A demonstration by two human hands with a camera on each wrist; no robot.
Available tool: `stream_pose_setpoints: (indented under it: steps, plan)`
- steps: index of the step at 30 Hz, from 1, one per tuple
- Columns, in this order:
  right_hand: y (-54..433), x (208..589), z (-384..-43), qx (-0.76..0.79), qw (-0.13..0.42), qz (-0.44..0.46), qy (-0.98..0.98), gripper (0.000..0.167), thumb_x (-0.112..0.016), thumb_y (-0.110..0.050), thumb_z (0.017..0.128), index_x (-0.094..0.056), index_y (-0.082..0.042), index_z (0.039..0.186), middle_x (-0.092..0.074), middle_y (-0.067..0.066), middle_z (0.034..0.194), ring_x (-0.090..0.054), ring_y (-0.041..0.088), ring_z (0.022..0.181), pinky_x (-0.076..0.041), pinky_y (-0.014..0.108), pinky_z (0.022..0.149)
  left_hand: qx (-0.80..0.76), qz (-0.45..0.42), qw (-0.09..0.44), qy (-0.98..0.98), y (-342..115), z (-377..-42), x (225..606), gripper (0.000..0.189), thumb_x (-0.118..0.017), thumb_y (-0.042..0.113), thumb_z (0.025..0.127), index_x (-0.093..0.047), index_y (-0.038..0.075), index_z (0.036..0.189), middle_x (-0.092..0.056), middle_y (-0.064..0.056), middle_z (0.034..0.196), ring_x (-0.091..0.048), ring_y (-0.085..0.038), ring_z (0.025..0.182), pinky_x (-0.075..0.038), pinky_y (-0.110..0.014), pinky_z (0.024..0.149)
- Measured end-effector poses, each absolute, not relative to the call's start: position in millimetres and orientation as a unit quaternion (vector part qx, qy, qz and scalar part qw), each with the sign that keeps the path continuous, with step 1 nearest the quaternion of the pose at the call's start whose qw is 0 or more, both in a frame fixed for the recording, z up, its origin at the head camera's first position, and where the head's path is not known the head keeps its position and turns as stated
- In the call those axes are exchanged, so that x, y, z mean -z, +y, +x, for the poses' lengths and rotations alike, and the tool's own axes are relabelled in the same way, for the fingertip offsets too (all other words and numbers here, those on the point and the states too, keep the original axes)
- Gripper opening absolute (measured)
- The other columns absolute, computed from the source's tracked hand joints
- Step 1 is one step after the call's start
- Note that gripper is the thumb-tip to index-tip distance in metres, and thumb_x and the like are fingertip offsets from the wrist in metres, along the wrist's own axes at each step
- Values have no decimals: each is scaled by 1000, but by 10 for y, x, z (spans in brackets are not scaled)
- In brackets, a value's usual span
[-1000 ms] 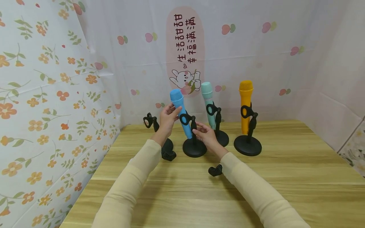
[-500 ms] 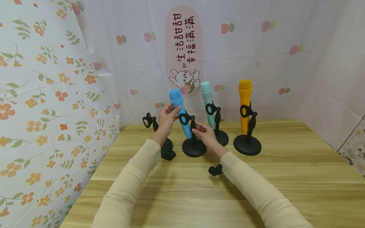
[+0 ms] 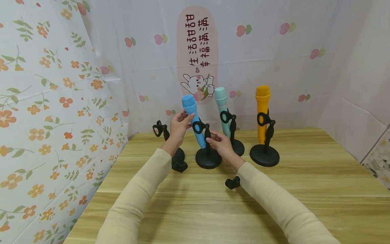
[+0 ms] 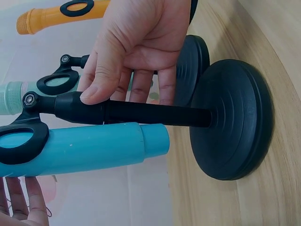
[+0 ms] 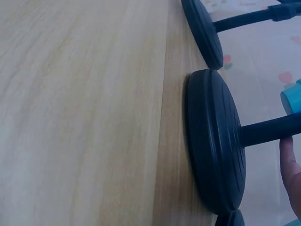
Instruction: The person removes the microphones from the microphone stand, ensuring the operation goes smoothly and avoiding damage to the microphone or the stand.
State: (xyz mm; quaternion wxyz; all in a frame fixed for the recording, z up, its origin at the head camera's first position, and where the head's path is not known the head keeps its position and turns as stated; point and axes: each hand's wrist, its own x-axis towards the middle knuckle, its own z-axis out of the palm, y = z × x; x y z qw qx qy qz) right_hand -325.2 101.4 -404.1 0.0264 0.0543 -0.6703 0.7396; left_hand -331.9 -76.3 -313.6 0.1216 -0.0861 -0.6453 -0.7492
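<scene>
A light blue microphone (image 3: 190,107) leans to the left in the clip of a black desk stand (image 3: 208,160). Just below its mesh head, my left hand (image 3: 179,128) holds the microphone's body. My right hand (image 3: 222,146) grips the stand's upright post, thumb on the near side. In the left wrist view, the blue handle (image 4: 108,147) passes through the clip ring (image 4: 35,143), and the right thumb (image 4: 103,82) presses on the post's thicker collar. The right wrist view shows the round base (image 5: 214,141) on the table and part of the right hand (image 5: 292,176) at the post.
Right of the blue one, a mint green microphone (image 3: 224,127) and an orange microphone (image 3: 262,105) sit in matching stands. A stand with a bare clip (image 3: 158,129) is at the left, partly behind my left arm. A patterned cloth (image 3: 146,84) hangs behind the wooden table (image 3: 195,210).
Both hands keep the same hold on the microphone and stand. The stand, microphone and right hand shift only very slightly.
</scene>
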Motion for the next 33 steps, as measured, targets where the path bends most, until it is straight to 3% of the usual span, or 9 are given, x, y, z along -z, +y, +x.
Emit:
stream_pose_setpoints:
  steps: [6, 15, 26, 33]
  plan:
    - [1044, 3989, -3180, -741, 34, 49, -669, 46, -71, -11, 90, -57, -5, 134, -66, 8, 107, -64, 13, 92, -51, 45, 91, 754, -91, 107, -642, -758, -3270, 3086, 48, -73, 25, 89, -59, 4, 130, -63, -11, 119, -60, -23, 106, -53, -41, 89]
    - [1124, 3927, -3041, -734, 34, 36, -678, 47, -73, -13, 89, -59, -6, 133, -62, 14, 117, -61, 17, 102, -53, 40, 88, 756, -113, 96, -638, -716, -3172, 3025, 46, -72, 21, 90, -58, 3, 131, -63, -13, 120, -62, -24, 103, -53, -42, 87]
    - [1253, 3849, -2837, -733, 25, 37, -679, 50, -73, -11, 88, -57, -2, 134, -64, 3, 103, -64, 10, 91, -52, 42, 89, 758, -114, 76, -638, -649, -3032, 2994, 43, -71, 19, 91, -59, 3, 129, -64, -13, 118, -62, -25, 104, -53, -42, 88]
    - [1324, 3865, -2721, -742, 26, 43, -669, 48, -74, -6, 86, -58, 1, 130, -67, 0, 93, -66, 11, 83, -57, 33, 79, 756, -117, 69, -640, -601, -2932, 3014, 43, -72, 20, 90, -60, 3, 127, -65, -13, 116, -63, -25, 102, -54, -41, 86]
